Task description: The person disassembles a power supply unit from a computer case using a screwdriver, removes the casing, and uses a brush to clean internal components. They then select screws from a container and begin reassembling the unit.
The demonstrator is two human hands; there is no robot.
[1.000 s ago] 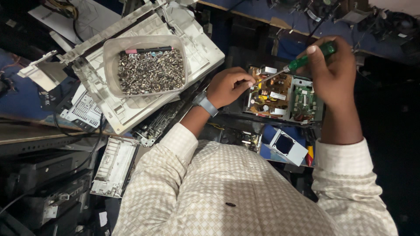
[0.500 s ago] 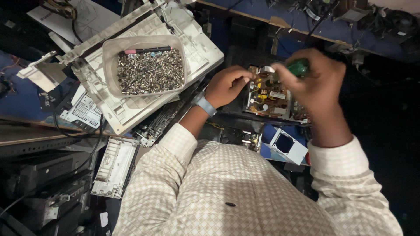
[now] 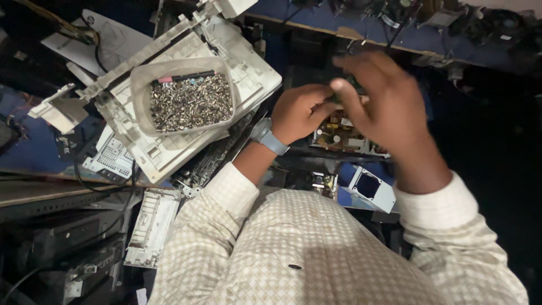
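Hands [image 3: 302, 113] on circuit board [image 3: 339, 134], screw tub [image 3: 183, 96] left

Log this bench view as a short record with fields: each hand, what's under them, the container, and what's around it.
Left hand: left hand curled, resting at the edge of the circuit board
Right hand: right hand blurred above the board; whether it holds anything cannot be told
Wrist: grey-blue watch
Container: clear plastic tub full of small metal screws, a pen lying on top
Under tub: white plastic printer casing
Near the body: white bracket
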